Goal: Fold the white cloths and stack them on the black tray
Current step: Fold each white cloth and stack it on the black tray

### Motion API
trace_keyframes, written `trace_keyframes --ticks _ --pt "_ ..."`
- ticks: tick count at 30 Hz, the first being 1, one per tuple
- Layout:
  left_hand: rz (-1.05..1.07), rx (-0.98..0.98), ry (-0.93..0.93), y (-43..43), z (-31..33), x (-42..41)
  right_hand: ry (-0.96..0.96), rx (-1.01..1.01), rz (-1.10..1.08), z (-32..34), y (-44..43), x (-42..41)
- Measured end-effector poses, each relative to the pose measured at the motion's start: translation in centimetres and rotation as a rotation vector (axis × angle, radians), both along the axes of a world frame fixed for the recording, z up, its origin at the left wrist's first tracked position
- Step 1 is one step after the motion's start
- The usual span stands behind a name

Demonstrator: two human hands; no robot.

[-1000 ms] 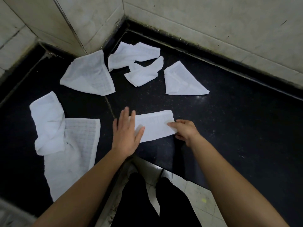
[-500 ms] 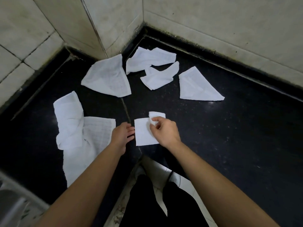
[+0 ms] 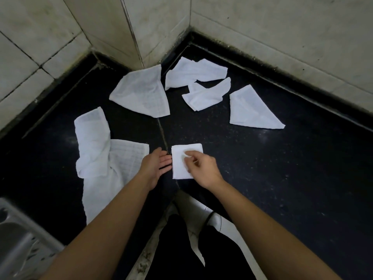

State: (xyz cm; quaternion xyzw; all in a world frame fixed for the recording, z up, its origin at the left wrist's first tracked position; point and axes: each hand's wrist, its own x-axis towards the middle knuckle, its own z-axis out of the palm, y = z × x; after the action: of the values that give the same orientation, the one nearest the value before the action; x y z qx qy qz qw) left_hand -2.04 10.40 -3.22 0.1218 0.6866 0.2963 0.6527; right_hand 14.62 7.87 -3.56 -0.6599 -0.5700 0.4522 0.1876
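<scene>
A small white cloth [image 3: 182, 168], folded into a square, lies on the black surface [image 3: 282, 168] just ahead of me. My right hand [image 3: 201, 168] rests on its right half, curled thumb and forefinger pinching the top layer. My left hand [image 3: 155, 165] lies flat beside it, straight fingertips touching its left edge. To the left sprawls a large unfolded cloth [image 3: 121, 158] with a crumpled one [image 3: 91, 138] on top. Further back lie several loose cloths: one [image 3: 141, 93] near the wall corner, two [image 3: 193, 75] [image 3: 205, 96] overlapping, and a triangle-shaped one [image 3: 250, 112].
Tiled walls [image 3: 282, 37] close the black surface at the back and left, with a jutting corner [image 3: 131, 37]. A metal sink [image 3: 16, 243] shows at the lower left. The surface's front edge [image 3: 153, 229] forms an inner corner where my dark-trousered legs [image 3: 181, 249] stand.
The long folded strip was folded in half from the right by my right hand into a small square. My left hand slid off it to its left edge.
</scene>
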Motion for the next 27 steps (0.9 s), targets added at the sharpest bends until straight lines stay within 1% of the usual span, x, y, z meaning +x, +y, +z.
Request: trace_keyframes --ticks 1,2,4,5,6,7,8,10,12,14,17,20,21,22,24,26,27 --pt "-0.054 0.030 0.081 -0.2 0.1 0.1 -0.037 0.064 0.009 0.0 -0.2 1.2" --pt "-0.161 0.099 0.221 -0.6 0.1 0.2 -0.105 0.138 0.048 0.1 -0.4 2.4" --pt "-0.523 0.381 0.615 -1.8 -0.2 -0.2 -0.277 0.320 0.197 -0.1 -0.6 4.7" --pt "-0.711 0.545 0.773 -2.5 -0.5 -0.5 -0.377 0.389 0.295 -0.4 -0.5 5.5" --pt "-0.878 0.669 0.882 -2.8 -0.8 -0.7 -0.473 0.410 0.403 -0.6 -0.3 6.1" --pt "-1.034 0.727 0.963 -2.9 -1.5 -0.9 -0.556 0.391 0.506 -1.0 0.0 6.4" --pt "-1.169 0.739 1.030 -2.9 -2.1 -0.9 -0.628 0.375 0.599 -1.5 0.3 6.5" --pt "-1.366 0.685 1.122 -2.6 -3.2 -1.1 -0.735 0.382 0.733 -2.5 0.8 6.4" --pt "-1.459 0.661 1.190 -2.4 -4.0 -1.6 -0.799 0.358 0.800 -3.6 1.0 6.4" --pt "-1.503 0.680 1.219 -2.2 -4.9 -2.3 -0.808 0.320 0.803 -4.3 1.1 6.6" --pt "-1.506 0.740 1.250 -2.3 -5.7 -3.0 -0.830 0.310 0.805 -4.5 1.0 7.0" --pt "-1.497 0.764 1.266 -2.3 -6.2 -3.1 -0.800 0.274 0.779 -4.2 0.7 6.6" --pt "-1.498 0.759 1.264 -2.5 -6.2 -3.2 -0.767 0.249 0.721 -4.1 0.3 6.3" --pt "-1.490 0.762 1.266 -2.5 -6.2 -3.2 -0.722 0.218 0.618 -3.8 0.1 6.1" --pt "-1.484 0.759 1.267 -2.5 -6.1 -3.1 -0.617 0.180 0.345 -3.0 -0.4 5.6" --pt "-1.497 0.750 1.264 -2.5 -6.1 -3.0 -0.592 0.172 0.125 -2.1 -0.3 4.7" --pt "-1.503 0.747 1.265 -2.6 -6.1 -3.0 -0.568 0.117 0.050 -1.9 0.0 4.3"
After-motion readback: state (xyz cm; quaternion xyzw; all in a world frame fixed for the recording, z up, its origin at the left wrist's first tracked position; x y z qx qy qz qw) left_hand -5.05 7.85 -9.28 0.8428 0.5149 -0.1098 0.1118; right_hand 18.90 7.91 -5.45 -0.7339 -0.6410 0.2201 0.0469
